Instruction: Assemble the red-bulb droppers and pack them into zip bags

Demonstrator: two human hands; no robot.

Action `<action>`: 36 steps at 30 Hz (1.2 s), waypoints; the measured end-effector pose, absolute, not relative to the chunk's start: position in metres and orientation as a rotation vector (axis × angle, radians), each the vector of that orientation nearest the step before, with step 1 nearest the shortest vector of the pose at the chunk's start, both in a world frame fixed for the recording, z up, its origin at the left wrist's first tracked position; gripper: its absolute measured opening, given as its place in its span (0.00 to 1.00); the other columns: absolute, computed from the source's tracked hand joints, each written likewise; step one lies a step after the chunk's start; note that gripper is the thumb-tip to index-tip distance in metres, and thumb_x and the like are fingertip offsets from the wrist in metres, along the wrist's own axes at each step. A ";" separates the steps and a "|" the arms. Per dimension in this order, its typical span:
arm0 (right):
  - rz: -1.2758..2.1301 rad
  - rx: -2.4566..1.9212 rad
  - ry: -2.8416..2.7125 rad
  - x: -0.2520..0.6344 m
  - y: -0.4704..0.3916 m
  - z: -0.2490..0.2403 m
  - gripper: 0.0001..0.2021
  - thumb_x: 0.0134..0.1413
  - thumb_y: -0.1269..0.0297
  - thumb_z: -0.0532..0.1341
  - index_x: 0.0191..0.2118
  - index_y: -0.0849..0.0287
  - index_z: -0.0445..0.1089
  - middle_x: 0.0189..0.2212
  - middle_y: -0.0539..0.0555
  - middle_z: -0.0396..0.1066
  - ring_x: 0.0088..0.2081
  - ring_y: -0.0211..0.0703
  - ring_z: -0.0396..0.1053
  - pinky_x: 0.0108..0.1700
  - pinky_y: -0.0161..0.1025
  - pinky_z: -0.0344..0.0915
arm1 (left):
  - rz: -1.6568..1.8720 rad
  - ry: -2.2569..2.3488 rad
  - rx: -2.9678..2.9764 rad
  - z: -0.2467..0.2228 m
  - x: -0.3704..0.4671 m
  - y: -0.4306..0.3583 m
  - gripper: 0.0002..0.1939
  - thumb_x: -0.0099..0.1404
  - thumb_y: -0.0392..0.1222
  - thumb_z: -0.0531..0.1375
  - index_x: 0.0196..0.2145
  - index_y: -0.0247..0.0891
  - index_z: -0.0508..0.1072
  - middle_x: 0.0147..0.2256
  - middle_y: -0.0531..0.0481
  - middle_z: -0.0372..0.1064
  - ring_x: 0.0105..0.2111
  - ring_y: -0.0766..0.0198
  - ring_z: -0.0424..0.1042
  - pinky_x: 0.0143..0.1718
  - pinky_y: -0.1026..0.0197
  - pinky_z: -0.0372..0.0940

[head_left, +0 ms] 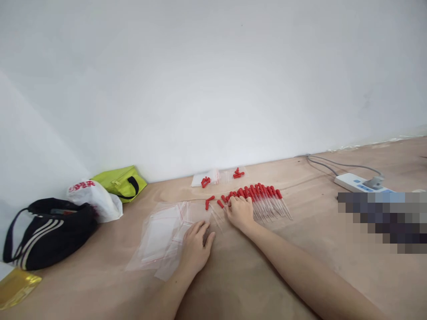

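Fingers (202, 228) of left hand (195, 247) spread, released, over zip bags (160, 233); right hand (240, 212) curled at left end of red-bulbed droppers (262, 191), grasp indeterminable. White plastic bag (108, 206): red characters (82, 186), apparently Chinese.

Red characters (83, 185) printed on white plastic bag (106, 204) (too small and distorted to read).

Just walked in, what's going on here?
A person is working with a row of thin, clear droppers with red bulbs. The right hand is at the row's left part; its fingertips' grip can't be made out. The left hand lies over the right edge of some flat, clear plastic bags. A few loose red bulbs lie between bags and row, with two more small red clusters nearer the wall.
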State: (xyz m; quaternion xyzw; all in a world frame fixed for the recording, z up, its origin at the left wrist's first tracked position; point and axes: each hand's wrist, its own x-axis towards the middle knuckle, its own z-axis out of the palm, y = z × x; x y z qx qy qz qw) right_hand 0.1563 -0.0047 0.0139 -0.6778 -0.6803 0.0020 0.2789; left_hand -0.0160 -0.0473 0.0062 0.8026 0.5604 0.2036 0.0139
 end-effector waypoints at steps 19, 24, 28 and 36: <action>0.054 -1.815 -2.054 0.136 -0.041 0.019 0.11 0.51 0.74 0.50 0.40 0.63 0.65 0.38 0.62 0.69 0.41 0.48 0.63 0.38 0.42 0.47 | 0.701 1.966 2.137 0.029 -0.003 0.028 0.13 0.57 0.38 0.56 0.41 0.35 0.64 0.33 0.46 0.70 0.36 0.58 0.70 0.36 0.61 0.62; -0.017 -1.869 -2.039 0.145 -0.043 0.019 0.12 0.52 0.77 0.47 0.39 0.64 0.65 0.34 0.62 0.69 0.37 0.49 0.64 0.36 0.42 0.48 | 0.662 2.014 2.062 0.029 0.005 0.051 0.11 0.57 0.38 0.56 0.39 0.34 0.65 0.26 0.48 0.70 0.34 0.56 0.70 0.36 0.59 0.60; -0.095 -1.838 -2.085 0.154 -0.049 0.015 0.14 0.50 0.79 0.48 0.41 0.65 0.65 0.34 0.62 0.68 0.36 0.49 0.62 0.35 0.42 0.49 | 0.699 1.997 2.053 0.037 0.005 0.046 0.12 0.58 0.35 0.54 0.41 0.33 0.65 0.26 0.48 0.69 0.34 0.56 0.70 0.36 0.58 0.60; -0.185 -1.447 -2.125 0.202 -0.082 -0.005 0.17 0.45 0.79 0.52 0.41 0.60 0.66 0.33 0.56 0.64 0.36 0.43 0.59 0.37 0.40 0.49 | 0.901 1.405 2.169 0.036 0.002 -0.030 0.11 0.62 0.38 0.48 0.38 0.36 0.68 0.29 0.50 0.65 0.31 0.64 0.68 0.35 0.62 0.63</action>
